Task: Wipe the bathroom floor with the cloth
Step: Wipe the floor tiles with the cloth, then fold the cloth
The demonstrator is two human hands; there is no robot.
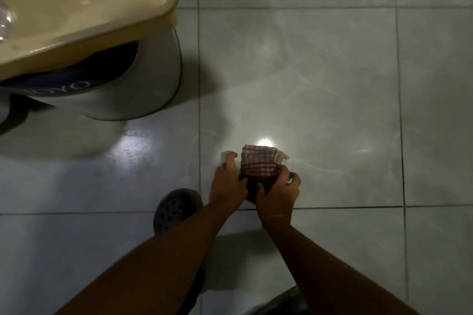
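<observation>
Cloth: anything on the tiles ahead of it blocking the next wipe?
Nothing visible. Both hands, left and right, grip the cloth; the floor ahead is bare. The bin stands off to the left.

Your single head camera looks steeply down, close over the glossy grey tiled floor (320,71); forearms enter from 6 o'clock.

The near end of the checked cloth (261,166) lay hidden under both hands (277,193), and its underside could not be seen. The cream basin (84,0) ran off the top and left edges. The grey bin (143,89) beneath it was half covered, its lettering partly cut off. A dark perforated shoe (176,208) disappeared behind the left forearm. A dark shape at the bottom edge stayed unidentifiable.
</observation>
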